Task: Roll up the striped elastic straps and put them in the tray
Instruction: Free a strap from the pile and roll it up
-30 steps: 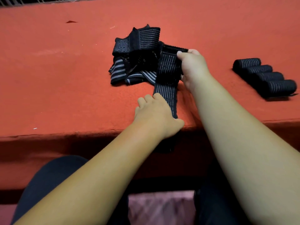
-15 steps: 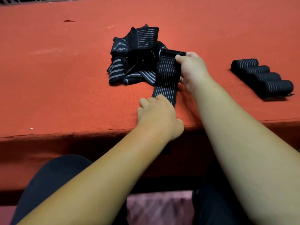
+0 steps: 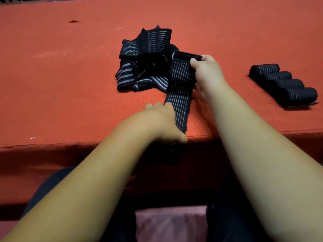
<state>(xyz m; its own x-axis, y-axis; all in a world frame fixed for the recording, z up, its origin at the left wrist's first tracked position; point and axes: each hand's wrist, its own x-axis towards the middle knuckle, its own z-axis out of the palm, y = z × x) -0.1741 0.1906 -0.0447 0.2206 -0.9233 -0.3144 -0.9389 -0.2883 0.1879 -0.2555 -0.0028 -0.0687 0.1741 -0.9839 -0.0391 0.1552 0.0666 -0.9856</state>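
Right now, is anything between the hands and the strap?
No, nothing visible. The right hand pinches the strap at its far end and the left hand holds it at the table edge. The pile lies just left of it. No tray is in view.

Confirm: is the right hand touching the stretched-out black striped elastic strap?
Touching. Head view shows the right hand pinching the far end of the stretched-out black striped elastic strap, thumb lying over it.

Table cover (image 3: pixel 61 88): red cloth, felt-like, matt, faintly napped. Stretched strap (image 3: pixel 180 88), loose pile (image 3: pixel 150 44), rolls (image 3: pixel 288 86) at right: dark woven elastic, ribbed, matt, pale stripes.
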